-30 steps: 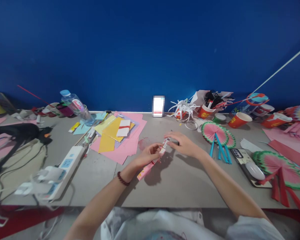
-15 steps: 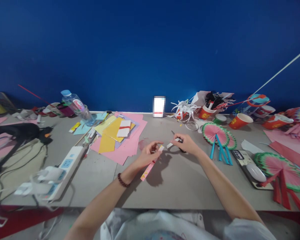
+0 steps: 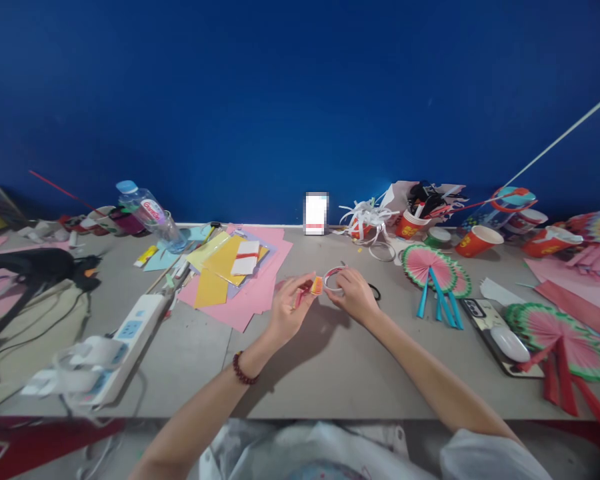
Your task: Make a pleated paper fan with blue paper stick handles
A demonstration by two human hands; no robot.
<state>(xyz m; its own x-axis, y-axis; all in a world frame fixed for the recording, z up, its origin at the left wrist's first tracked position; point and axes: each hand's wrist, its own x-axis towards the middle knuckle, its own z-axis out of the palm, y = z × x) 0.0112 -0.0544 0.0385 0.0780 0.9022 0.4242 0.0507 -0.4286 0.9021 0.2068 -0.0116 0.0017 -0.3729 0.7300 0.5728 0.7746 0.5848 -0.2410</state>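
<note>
While L hand [image 3: 291,308] grips a pink-orange paper piece [image 3: 317,287] over the grey tbl [image 3: 180,377], R hand [image 3: 353,293] pinches a white loop [image 3: 327,281] close beside it, black handle [image 3: 379,291] near R wrist.

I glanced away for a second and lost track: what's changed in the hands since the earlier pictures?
The left hand has turned the pink strip: its length slanted back toward the person; now its orange-looking end faces the right hand. The right hand now holds a white ring close to that end; earlier only a narrow white piece showed there. The fans, papers and bottle stayed put.
</note>
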